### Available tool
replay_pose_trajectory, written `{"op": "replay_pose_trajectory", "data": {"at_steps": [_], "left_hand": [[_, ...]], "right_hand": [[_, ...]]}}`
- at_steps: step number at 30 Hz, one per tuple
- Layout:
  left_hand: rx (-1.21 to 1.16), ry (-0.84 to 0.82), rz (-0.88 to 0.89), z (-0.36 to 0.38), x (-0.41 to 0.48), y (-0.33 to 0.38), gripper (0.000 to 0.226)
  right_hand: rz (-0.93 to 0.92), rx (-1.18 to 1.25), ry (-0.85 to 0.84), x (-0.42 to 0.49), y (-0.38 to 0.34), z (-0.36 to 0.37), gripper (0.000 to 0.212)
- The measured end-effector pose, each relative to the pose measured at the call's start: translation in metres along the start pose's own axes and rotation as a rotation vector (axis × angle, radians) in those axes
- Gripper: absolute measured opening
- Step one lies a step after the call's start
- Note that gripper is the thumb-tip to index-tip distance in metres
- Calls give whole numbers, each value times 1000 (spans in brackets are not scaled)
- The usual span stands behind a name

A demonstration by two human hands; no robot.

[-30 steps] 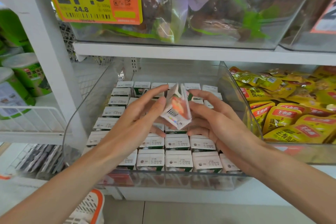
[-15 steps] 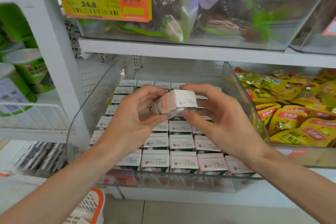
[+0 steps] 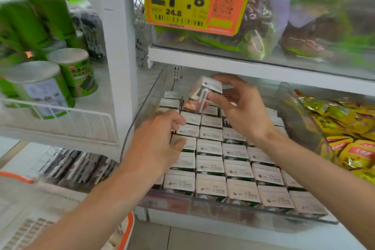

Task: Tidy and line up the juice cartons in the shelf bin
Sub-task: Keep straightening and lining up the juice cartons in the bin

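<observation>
The fingers [image 3: 218,98] of the right hand [image 3: 241,111] are closed on one carton [image 3: 205,95], which is held tilted above the back rows, in the upper middle of the frame, clear of the packed cartons [image 3: 211,165] below. The left hand [image 3: 154,144] is laid open, fingers spread and gripping nothing, on the carton tops at the left side of the bin [image 3: 142,115]. The rest stand upright in fairly even rows filling the clear bin on the lower shelf. The step in hand is judged to be the re-seating of the lifted carton: a slot is probably being steadied or opened by the left hand. For the next move the carton would have to be turned upright, matched to its neighbours' facing, and lowered into a gap near the back left; which gap cannot be told, since that corner is partly hidden by the hands.
</observation>
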State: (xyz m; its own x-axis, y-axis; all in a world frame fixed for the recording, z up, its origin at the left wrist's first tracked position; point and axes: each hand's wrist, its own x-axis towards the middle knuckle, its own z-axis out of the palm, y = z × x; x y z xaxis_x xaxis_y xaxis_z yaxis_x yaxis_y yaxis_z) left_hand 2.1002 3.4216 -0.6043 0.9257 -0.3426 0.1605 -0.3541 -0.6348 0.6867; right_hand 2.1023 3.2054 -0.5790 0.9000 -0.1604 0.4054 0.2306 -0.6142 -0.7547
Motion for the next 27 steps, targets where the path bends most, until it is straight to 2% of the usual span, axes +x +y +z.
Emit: {"op": "replay_pose_trajectory", "data": {"at_steps": [6, 12, 17, 27], "left_hand": [[11, -33, 6, -3, -5, 1, 30], [-2, -14, -9, -4, -4, 4, 30], [2, -2, -17, -4, -4, 4, 29], [4, 17, -24, 0, -1, 2, 27]], "right_hand": [[-54, -132, -126, 29, 7, 13, 40], [-117, -287, -231, 47, 11, 7, 32], [-88, -381, -385, 45, 17, 23, 34], [-58, -363, -406, 48, 24, 32, 25]]}}
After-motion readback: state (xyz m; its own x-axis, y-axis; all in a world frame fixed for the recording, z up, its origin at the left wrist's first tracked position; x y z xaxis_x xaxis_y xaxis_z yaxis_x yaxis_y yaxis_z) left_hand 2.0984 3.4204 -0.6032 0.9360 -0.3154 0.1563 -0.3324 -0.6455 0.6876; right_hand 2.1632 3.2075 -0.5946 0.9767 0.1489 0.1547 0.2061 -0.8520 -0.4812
